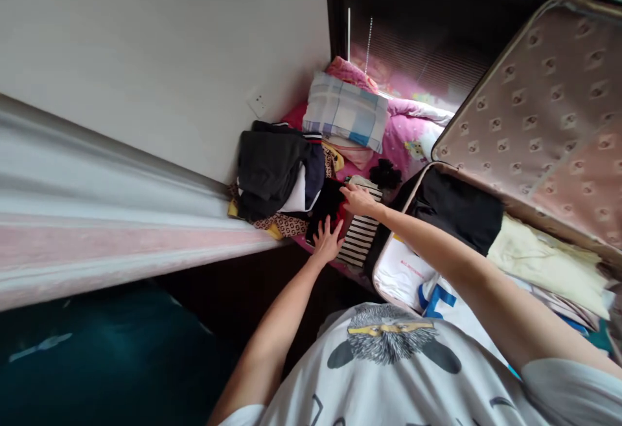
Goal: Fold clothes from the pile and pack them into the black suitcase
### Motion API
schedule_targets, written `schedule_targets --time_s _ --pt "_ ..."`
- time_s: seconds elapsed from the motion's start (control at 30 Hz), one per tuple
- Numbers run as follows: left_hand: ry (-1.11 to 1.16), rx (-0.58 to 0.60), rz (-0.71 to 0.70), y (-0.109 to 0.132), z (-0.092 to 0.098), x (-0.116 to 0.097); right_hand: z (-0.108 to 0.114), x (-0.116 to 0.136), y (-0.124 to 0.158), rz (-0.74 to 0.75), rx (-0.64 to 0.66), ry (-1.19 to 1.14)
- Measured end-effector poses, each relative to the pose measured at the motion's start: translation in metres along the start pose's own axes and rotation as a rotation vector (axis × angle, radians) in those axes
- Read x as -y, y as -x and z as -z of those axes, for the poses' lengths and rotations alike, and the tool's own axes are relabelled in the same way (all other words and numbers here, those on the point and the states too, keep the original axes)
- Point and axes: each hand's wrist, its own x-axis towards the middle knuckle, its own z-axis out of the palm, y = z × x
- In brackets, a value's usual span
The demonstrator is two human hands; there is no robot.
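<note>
My left hand (328,243) lies with fingers spread on the near edge of a folded black and red garment (328,202). At the garment's far right side, my right hand (360,201) reaches in with its fingers stretched out over the cloth. Partly under my right hand and forearm is a black-and-white striped garment (359,235). Left of the black and red piece is a pile of clothes with a dark grey garment (272,164) on top. A black ruffled item (385,173) sits just beyond my right hand.
An open suitcase (379,269) holds folded clothes, including a black garment (454,209) and a pale yellow one (544,264). Its patterned lid (529,109) stands raised on the right. A plaid pillow (345,112) lies by the window. A wall (160,44) and curtain (121,238) border the left.
</note>
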Motion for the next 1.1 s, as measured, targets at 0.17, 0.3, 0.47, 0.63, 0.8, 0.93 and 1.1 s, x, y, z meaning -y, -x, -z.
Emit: schedule_targets --time_s 0.17,0.3,0.47,0.63,0.8,0.93,1.1 --pt "-0.192 0.03 0.003 0.003 -0.016 -0.002 -0.016 -0.017 0.102 0.076 -0.093 -0.142" --pt "-0.189 -0.024 -0.066 0.006 0.015 -0.004 -0.031 -0.055 0.207 0.025 -0.374 -0.258" --pt "-0.036 -0.372 -0.359 0.017 0.058 -0.09 -0.065 -0.115 0.307 -0.353 -0.637 -0.355" --pt "-0.299 -0.225 -0.811 0.022 0.032 -0.224 -0.09 -0.133 0.363 -0.459 -0.741 -0.439" --pt "-0.557 -0.025 -0.864 -0.013 -0.008 -0.291 -0.099 -0.13 0.406 -0.486 -0.826 -0.512" --pt "-0.438 0.075 -0.789 -0.057 0.011 -0.304 -0.107 -0.135 0.442 -0.571 -0.883 -0.524" --pt "-0.189 0.146 -0.865 -0.086 0.054 -0.302 -0.118 -0.14 0.472 -0.656 -0.924 -0.568"
